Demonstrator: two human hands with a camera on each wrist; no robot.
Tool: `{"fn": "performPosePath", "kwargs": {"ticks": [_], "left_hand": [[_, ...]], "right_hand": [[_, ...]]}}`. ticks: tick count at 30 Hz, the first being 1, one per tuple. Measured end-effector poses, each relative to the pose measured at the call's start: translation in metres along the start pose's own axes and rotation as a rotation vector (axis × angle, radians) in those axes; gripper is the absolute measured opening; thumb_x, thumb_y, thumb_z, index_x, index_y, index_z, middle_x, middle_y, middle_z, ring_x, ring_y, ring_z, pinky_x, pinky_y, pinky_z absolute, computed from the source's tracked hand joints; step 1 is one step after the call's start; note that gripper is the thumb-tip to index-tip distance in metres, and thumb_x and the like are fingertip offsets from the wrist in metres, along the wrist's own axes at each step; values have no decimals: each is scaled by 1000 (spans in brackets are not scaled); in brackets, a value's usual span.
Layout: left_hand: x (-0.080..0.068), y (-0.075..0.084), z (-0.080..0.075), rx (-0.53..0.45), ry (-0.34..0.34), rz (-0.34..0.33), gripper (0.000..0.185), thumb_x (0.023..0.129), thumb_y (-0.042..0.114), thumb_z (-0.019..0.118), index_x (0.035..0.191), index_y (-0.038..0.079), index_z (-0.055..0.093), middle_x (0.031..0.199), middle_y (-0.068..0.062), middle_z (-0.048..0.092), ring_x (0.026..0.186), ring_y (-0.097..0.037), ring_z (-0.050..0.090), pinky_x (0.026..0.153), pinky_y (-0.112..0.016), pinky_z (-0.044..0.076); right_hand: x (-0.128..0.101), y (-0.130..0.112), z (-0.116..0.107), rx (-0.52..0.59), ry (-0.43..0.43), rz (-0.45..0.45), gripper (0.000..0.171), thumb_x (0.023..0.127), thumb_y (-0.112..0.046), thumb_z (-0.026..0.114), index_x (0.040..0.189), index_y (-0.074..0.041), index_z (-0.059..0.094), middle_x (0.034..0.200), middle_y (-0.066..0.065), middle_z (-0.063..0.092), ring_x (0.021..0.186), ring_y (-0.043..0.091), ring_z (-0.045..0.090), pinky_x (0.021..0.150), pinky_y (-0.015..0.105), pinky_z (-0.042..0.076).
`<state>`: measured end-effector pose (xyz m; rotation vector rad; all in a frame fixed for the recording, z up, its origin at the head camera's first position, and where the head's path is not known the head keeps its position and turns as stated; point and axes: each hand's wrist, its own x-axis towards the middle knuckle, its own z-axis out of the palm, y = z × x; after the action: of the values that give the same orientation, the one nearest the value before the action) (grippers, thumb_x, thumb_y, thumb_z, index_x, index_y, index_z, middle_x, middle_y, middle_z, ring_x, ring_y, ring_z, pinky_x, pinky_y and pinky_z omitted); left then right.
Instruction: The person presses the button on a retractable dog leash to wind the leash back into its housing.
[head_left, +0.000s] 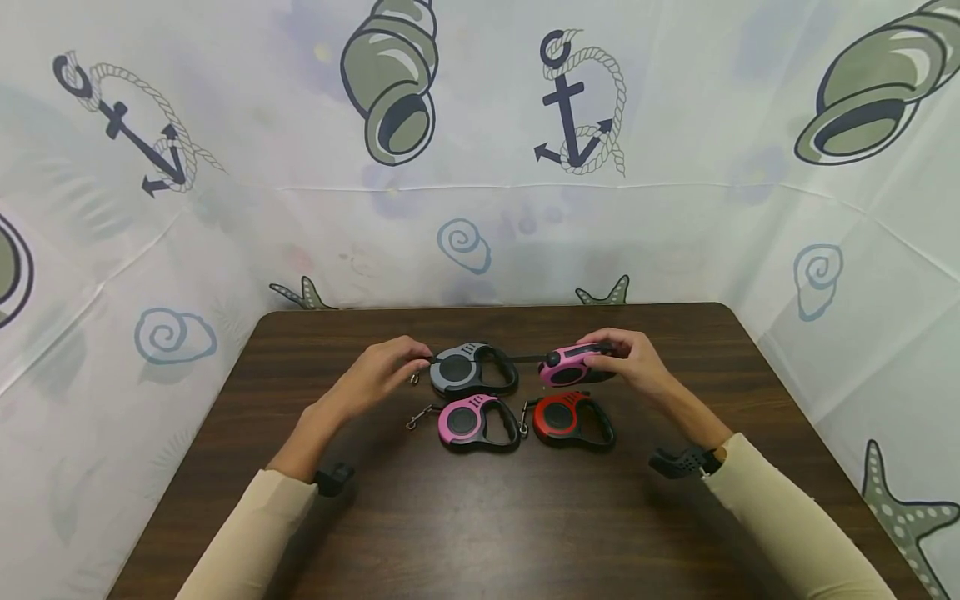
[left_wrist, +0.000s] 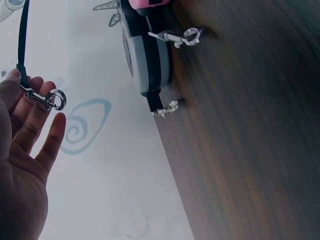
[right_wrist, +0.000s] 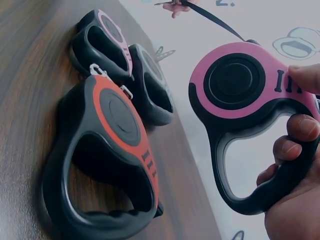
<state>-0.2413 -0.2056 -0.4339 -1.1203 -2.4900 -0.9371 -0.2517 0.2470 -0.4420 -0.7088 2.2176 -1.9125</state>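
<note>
My right hand grips the handle of a pink and black retractable dog leash, held up off the table at the back right. Out of its case runs a dark strap, stretched leftward behind the grey leash. My left hand pinches the strap's end between thumb and fingers, beside a silver snap hook that shows in the left wrist view. Between the hands lie a grey leash, a second pink leash and a red leash, each with a black handle loop.
Everything lies on a dark brown wooden table. A pale cloth printed with anchors and shells hangs behind and at both sides. Metal snap hooks of the lying leashes, such as the second pink one's hook, point leftward.
</note>
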Motion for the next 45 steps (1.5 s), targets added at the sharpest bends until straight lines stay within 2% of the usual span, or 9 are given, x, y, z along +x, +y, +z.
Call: {"fn": "performPosePath", "kwargs": {"ticks": [4, 8, 17, 27, 32, 36, 39, 42, 45], "left_hand": [[4, 1, 4, -16, -11, -14, 16, 101, 6, 72, 116, 5, 73, 110, -4, 74, 89, -14, 68, 76, -34, 58], [6, 2, 8, -26, -8, -1, 16, 100, 4, 72, 116, 4, 72, 110, -5, 74, 86, -15, 67, 73, -32, 57], [8, 1, 16, -21, 16, 46, 16, 98, 1, 74, 114, 2, 72, 107, -6, 75, 93, -15, 69, 77, -36, 59], [13, 6, 21, -67, 1, 34, 20, 96, -1, 74, 116, 0, 72, 109, -6, 74, 89, -13, 66, 75, -31, 57], [14, 7, 24, -63, 6, 44, 22, 95, -4, 75, 116, 0, 73, 109, -7, 75, 90, -14, 68, 75, -38, 59], [16, 6, 26, -71, 7, 53, 20, 97, -2, 74, 116, 1, 73, 110, -7, 75, 94, -15, 69, 78, -39, 59], [17, 8, 27, -80, -3, 44, 18, 98, 2, 73, 117, 1, 73, 111, -7, 75, 96, -15, 70, 80, -36, 59], [18, 9, 29, -82, -14, 33, 18, 99, 4, 73, 118, 3, 73, 111, -7, 75, 95, -15, 70, 80, -35, 59], [19, 10, 30, -83, -20, 29, 18, 100, 6, 73, 118, 5, 73, 112, -6, 75, 95, -14, 70, 79, -34, 58]], "right_hand": [[1, 0, 3, -7, 0, 0, 28, 100, -4, 71, 125, 7, 69, 116, 3, 73, 91, 19, 66, 81, 32, 61], [1, 1, 6, -6, -1, 1, 27, 100, -4, 71, 125, 6, 68, 115, 3, 74, 91, 19, 66, 82, 33, 61], [3, 1, 12, 13, -2, 4, 29, 100, -5, 70, 126, 8, 67, 116, 4, 73, 93, 20, 67, 84, 35, 61], [9, 1, 21, 6, 3, -2, 29, 99, -4, 71, 126, 7, 68, 115, 4, 73, 92, 20, 67, 83, 37, 62], [11, 0, 27, 11, 6, 2, 30, 98, -5, 73, 125, 7, 69, 114, 3, 73, 91, 23, 67, 83, 40, 63], [13, 0, 30, 16, 3, -2, 31, 98, -6, 73, 126, 7, 69, 117, 8, 72, 92, 24, 66, 83, 39, 63], [15, 1, 32, 27, -3, 0, 31, 98, -6, 73, 126, 7, 68, 117, 9, 72, 93, 30, 67, 83, 39, 63], [16, 2, 34, 34, -7, 2, 31, 97, -6, 73, 125, 6, 69, 116, 6, 73, 93, 35, 66, 82, 39, 63], [17, 2, 37, 34, -9, -4, 30, 98, -5, 72, 125, 6, 69, 116, 6, 73, 92, 30, 67, 82, 37, 62]]}}
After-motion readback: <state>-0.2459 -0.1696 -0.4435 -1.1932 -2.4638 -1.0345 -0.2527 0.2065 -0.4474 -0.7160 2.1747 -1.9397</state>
